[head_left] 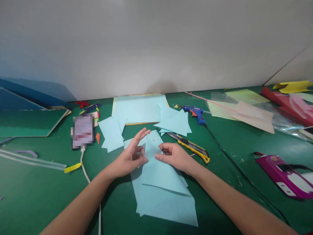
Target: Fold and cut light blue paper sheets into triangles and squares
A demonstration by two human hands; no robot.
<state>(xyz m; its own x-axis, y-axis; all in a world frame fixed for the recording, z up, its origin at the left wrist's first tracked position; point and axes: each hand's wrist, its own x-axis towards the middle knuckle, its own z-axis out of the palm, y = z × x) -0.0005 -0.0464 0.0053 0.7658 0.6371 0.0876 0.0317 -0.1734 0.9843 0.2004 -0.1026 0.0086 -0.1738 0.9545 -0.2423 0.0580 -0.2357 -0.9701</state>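
Observation:
A light blue paper sheet [158,174] is raised a little between my hands, its near edge curving above other blue paper sheets [168,205] on the table. At the sheet's left edge, my left hand [130,156] has its thumb and a curled finger closed, while its other fingers stretch upward. My right hand [174,156] pinches at the right side, thumb over the paper and fingers curled. Just beyond the right hand lies a yellow utility knife [194,148] with its blade side toward the paper pieces. Small cut blue pieces lie left [111,132] and right [174,120].
A larger blue sheet [139,109] lies at the back by the wall. To the right are a blue glue gun [197,112] with a black cord, coloured papers [254,114] and a purple power strip [283,176]. A blurred phone [83,132] on a white cable is at left.

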